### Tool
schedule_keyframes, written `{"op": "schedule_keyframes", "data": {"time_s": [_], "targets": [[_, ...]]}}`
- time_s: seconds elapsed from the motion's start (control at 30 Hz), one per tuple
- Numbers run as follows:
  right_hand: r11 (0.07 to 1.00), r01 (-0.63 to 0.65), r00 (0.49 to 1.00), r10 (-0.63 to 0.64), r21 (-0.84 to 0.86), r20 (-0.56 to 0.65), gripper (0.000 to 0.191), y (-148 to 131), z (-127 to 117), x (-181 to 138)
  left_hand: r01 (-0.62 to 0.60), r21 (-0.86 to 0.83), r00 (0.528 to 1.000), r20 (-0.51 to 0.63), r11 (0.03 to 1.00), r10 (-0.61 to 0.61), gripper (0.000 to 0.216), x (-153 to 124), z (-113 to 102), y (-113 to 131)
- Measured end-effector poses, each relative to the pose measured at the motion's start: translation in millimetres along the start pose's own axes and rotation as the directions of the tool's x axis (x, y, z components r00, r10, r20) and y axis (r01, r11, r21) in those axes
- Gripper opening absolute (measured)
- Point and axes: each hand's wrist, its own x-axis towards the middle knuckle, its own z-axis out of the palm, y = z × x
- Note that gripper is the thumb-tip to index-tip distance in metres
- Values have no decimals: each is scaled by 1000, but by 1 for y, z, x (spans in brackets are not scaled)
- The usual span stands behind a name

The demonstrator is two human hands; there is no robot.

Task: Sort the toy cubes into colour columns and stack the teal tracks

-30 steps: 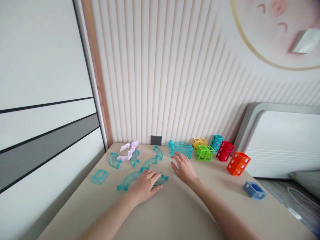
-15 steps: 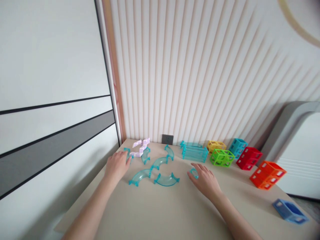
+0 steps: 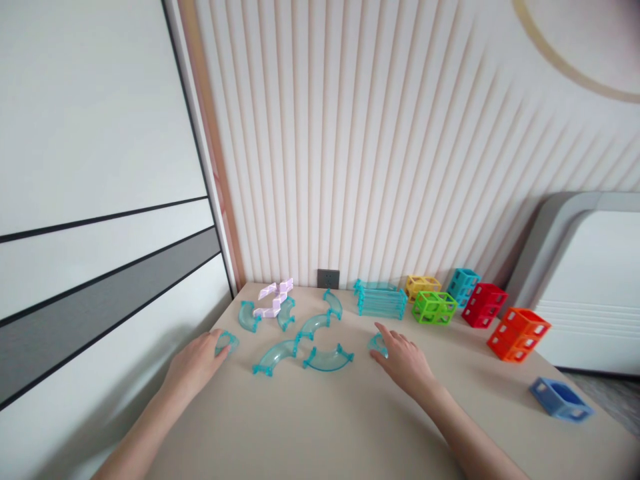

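My left hand (image 3: pixel 196 358) is at the table's left edge, its thumb and fingers closed around a translucent teal curved track piece (image 3: pixel 230 341). Farther right, my right hand (image 3: pixel 404 359) has its thumb and forefinger around another teal curved piece (image 3: pixel 378 344), partly hidden by the fingers. Between the hands lie several similar curved track pieces, among them one (image 3: pixel 329 360) bowed towards me and one (image 3: pixel 274 357) touching a neighbour (image 3: pixel 314 325). Beyond my left hand, a curved piece (image 3: pixel 247 316) rests beside lilac angular pieces (image 3: pixel 274 301).
Teal straight track pieces (image 3: pixel 382 303) stand in a row near the wall. To their right are yellow (image 3: pixel 421 285), green (image 3: pixel 434 308), blue (image 3: pixel 463 287), red (image 3: pixel 484 305) and orange (image 3: pixel 519 335) open-sided blocks. A periwinkle block (image 3: pixel 561 400) sits at the table's right side.
My left hand has moved left and nearer to me, uncovering the curved piece beside the lilac ones; a teal piece now shows in its grasp. My right hand stays nearly in place. The view has shifted slightly.
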Motion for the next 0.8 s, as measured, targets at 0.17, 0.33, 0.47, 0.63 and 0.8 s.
{"op": "schedule_keyframes", "data": {"time_s": [0.17, 0.33, 0.47, 0.63, 0.8], "targets": [[994, 42, 990, -28, 101, -136, 58, -4, 0, 3, -82, -81, 963, -265, 993, 58, 38, -3, -23, 40], [950, 211, 942, -136, 229, -305, 69, -16, 6, 4, -561, -164, 750, -516, 811, 415, 41, -1, -34, 130], [893, 335, 902, -211, 301, -376, 73, -24, 16, 1, -749, -162, 620, -513, 642, 594, 45, 2, -18, 193], [823, 425, 880, -277, 376, -386, 74, -31, 24, -5, -783, -205, 597, -512, 587, 618, 48, -1, 14, 214], [763, 493, 857, -343, 418, -384, 73, -35, 21, -9, -819, -211, 561, -483, 533, 672, 45, -15, 23, 208]]}}
